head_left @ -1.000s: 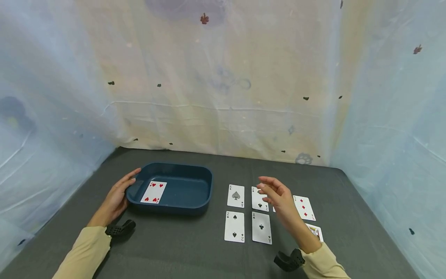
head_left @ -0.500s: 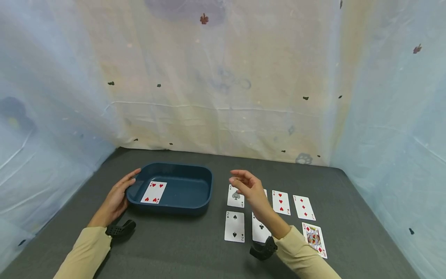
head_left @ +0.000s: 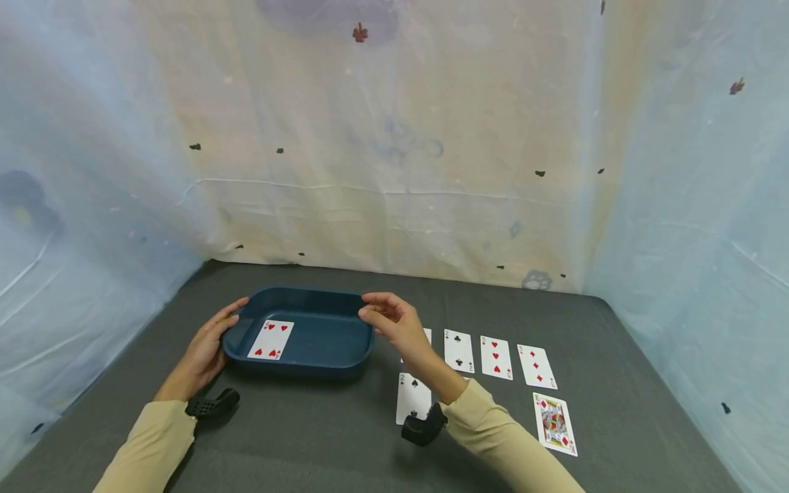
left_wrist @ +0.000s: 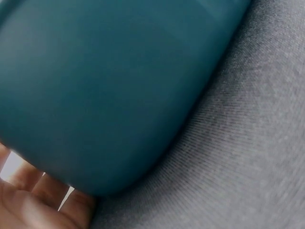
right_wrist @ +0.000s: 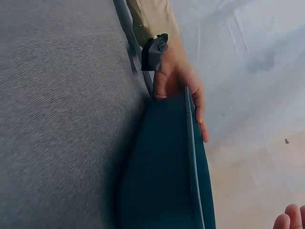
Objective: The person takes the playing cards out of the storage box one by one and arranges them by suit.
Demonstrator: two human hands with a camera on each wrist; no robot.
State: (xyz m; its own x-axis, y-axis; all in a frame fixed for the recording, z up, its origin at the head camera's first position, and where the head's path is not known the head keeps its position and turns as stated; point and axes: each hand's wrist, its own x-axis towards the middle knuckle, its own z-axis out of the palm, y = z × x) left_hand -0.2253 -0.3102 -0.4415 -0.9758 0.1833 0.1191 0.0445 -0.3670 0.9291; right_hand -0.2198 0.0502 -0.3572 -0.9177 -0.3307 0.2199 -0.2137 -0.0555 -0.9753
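Ace of spades (head_left: 427,335) mostly hidden behind right hand (head_left: 394,323). Two of spades (head_left: 411,399) partly covered by the sleeve (head_left: 493,438). Left hand (left_wrist: 28,202) cut off at the wrist view's corner, tray (left_wrist: 109,86) blurred there.

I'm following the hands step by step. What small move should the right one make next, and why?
Probably lower the right hand onto the tray's right rim: it hovers just beside that rim, while the left hand already rests on the left edge.

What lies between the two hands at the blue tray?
In the head view, the blue tray spans the gap between the left hand and right hand; a red heart card lies face up inside it.
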